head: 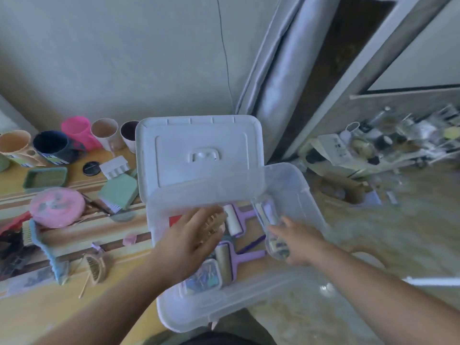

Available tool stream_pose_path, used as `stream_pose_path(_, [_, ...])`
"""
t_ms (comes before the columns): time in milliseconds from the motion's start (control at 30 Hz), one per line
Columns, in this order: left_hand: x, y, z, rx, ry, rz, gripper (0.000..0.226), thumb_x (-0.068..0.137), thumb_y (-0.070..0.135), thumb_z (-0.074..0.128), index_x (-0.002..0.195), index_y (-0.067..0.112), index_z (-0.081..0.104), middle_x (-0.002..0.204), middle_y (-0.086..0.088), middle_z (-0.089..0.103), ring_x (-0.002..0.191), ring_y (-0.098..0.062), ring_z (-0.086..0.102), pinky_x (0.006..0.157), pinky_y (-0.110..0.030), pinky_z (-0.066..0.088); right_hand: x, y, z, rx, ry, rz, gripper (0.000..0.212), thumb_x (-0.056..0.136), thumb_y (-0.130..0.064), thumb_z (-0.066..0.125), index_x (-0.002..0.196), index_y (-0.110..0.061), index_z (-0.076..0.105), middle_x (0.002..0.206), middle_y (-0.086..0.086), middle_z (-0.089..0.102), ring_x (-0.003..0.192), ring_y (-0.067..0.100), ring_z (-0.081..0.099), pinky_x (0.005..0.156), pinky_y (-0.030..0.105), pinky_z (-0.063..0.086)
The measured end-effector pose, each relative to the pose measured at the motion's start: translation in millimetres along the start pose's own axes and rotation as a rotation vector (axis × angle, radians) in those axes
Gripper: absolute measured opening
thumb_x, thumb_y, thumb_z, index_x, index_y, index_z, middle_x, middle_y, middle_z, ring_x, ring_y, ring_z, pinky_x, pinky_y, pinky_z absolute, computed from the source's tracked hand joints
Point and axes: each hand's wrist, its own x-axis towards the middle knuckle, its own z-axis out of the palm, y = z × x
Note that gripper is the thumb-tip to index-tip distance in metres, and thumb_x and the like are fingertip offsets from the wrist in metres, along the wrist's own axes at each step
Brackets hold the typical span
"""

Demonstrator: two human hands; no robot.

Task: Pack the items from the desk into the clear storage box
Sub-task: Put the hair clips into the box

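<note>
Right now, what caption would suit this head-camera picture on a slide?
Both hands reach into the clear storage box: left hand with a beige clip, right hand with a clear container.

— What's the storage box made of?
— Clear, smooth plastic, slightly frosted; its lid is milkier, with a soft sheen.
— And what's in my right hand?
— A glossy see-through plastic case.
— The desk?
— Looks like wood-grain, light and striped, fairly matt.
— Those rollers?
— Lilac plastic handles, smooth. The cups look matt plastic too.
</note>
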Motion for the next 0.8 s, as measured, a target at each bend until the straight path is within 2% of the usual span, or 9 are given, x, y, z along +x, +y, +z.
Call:
stream_pose_path(133, [13,7,48,0.028,-0.127,-0.108,0.056,0.094,0.054,0.065,0.141,0.048,0.037,0.126,0.014,0.063,0.102,-0.007,0.063,0.086,-0.026,0.052,28,11,15,-0.082,-0.055,-0.054,0.078,0.069,-0.030,0.085,0.129,-0.042,0.037,0.138,0.003,0.038,0.107,0.034,0.061,0.077,0.034,0.049])
stream_pose_path(233, [17,4,75,0.043,-0.176,-0.205,0.060,0.090,0.057,0.068,0.141,0.045,0.040,0.120,0.019,0.063,0.096,-0.003,0.063,0.082,-0.019,0.046,41,15,22,-0.014,-0.109,-0.092,0.082,0.076,-0.029,0.087,0.141,-0.035,0.037,0.144,0.006,0.038,0.110,0.037,0.061,0.081,0.038,0.051])
stream_pose_path(300, [20,3,87,0.053,-0.191,-0.250,0.055,0.086,0.060,0.069,0.135,0.044,0.050,0.117,0.024,0.064,0.096,0.000,0.062,0.078,-0.014,0.044,46,19,21,-0.004,-0.151,-0.155,0.084,0.068,-0.027,0.095,0.131,-0.033,0.040,0.138,0.003,0.038,0.102,0.035,0.062,0.079,0.038,0.052])
stream_pose_path(400, [25,5,97,0.079,-0.204,-0.292,0.045,0.083,0.057,0.072,0.125,0.044,0.060,0.108,0.024,0.064,0.093,0.003,0.061,0.075,-0.012,0.045,45,22,14,-0.029,-0.177,-0.208,0.076,0.066,-0.047,0.094,0.123,-0.030,0.046,0.131,0.001,0.039,0.097,0.027,0.055,0.075,0.038,0.052])
stream_pose_path(467, [30,7,101,0.091,-0.190,-0.317,0.044,0.082,0.052,0.076,0.123,0.044,0.062,0.105,0.023,0.062,0.091,0.002,0.060,0.074,-0.012,0.043,41,21,9,0.026,-0.074,-0.268,0.074,0.070,-0.055,0.086,0.131,-0.033,0.049,0.134,-0.005,0.037,0.109,0.024,0.053,0.080,0.040,0.054])
stream_pose_path(533, [35,8,105,0.095,-0.168,-0.338,0.044,0.080,0.048,0.078,0.121,0.043,0.063,0.105,0.020,0.063,0.092,0.000,0.060,0.076,-0.012,0.044,30,17,1,0.268,0.032,-0.333,0.076,0.076,-0.057,0.077,0.143,-0.039,0.046,0.143,-0.014,0.036,0.127,0.018,0.050,0.094,0.042,0.054])
stream_pose_path(600, [41,9,109,0.084,-0.146,-0.355,0.045,0.079,0.046,0.081,0.120,0.040,0.063,0.106,0.018,0.065,0.092,0.000,0.061,0.076,-0.014,0.046,18,11,-6,0.471,0.111,-0.404,0.077,0.080,-0.053,0.075,0.149,-0.039,0.043,0.150,-0.018,0.037,0.134,0.009,0.044,0.105,0.036,0.048])
stream_pose_path(733, [54,24,118,-0.110,-0.139,-0.487,0.054,0.071,0.057,0.086,0.113,0.038,0.058,0.099,0.016,0.069,0.084,0.003,0.064,0.067,-0.012,0.046,10,-4,4,0.417,0.367,-0.550,0.062,0.079,-0.041,0.077,0.136,-0.032,0.055,0.131,-0.009,0.053,0.117,0.017,0.052,0.093,0.035,0.052])
stream_pose_path(800, [58,29,123,-0.276,-0.137,-0.586,0.059,0.065,0.060,0.088,0.110,0.038,0.058,0.094,0.011,0.072,0.079,0.001,0.066,0.071,-0.020,0.052,13,-9,13,0.365,0.510,-0.573,0.049,0.076,-0.040,0.072,0.122,-0.025,0.064,0.115,-0.005,0.060,0.103,0.021,0.057,0.084,0.038,0.056])
